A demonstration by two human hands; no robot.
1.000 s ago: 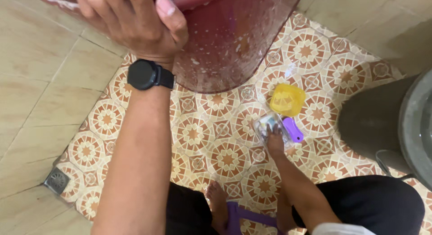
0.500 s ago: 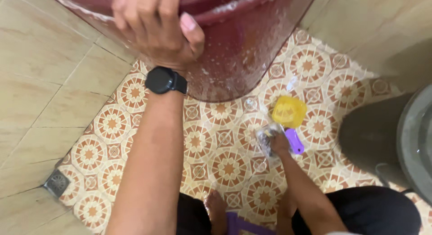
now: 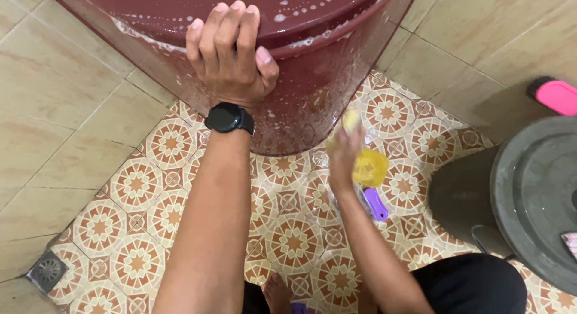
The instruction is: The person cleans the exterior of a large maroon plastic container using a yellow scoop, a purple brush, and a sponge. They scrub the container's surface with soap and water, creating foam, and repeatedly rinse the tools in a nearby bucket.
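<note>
My left hand (image 3: 231, 55), with a black watch on the wrist, grips the soapy rim of a big maroon plastic tub (image 3: 312, 61), fingers over the edge. My right hand (image 3: 342, 158) is raised close to the tub's wall and is shut on a small yellow sponge-like piece (image 3: 350, 118). Just beside that hand, a yellow plastic container (image 3: 372, 168) sits on the patterned floor tiles, with a purple-handled item (image 3: 377, 204) next to it.
A grey round bucket (image 3: 529, 194) stands at the right, with a pink brush (image 3: 556, 94) behind it. A floor drain (image 3: 47, 270) sits at the lower left. My bare foot (image 3: 277, 293) rests at the bottom edge. Beige tiled walls surround the floor.
My right hand left the clear packet on the floor and rose toward the tub wall holding a yellow piece. My left hand stayed on the tub rim while the view shifted.
</note>
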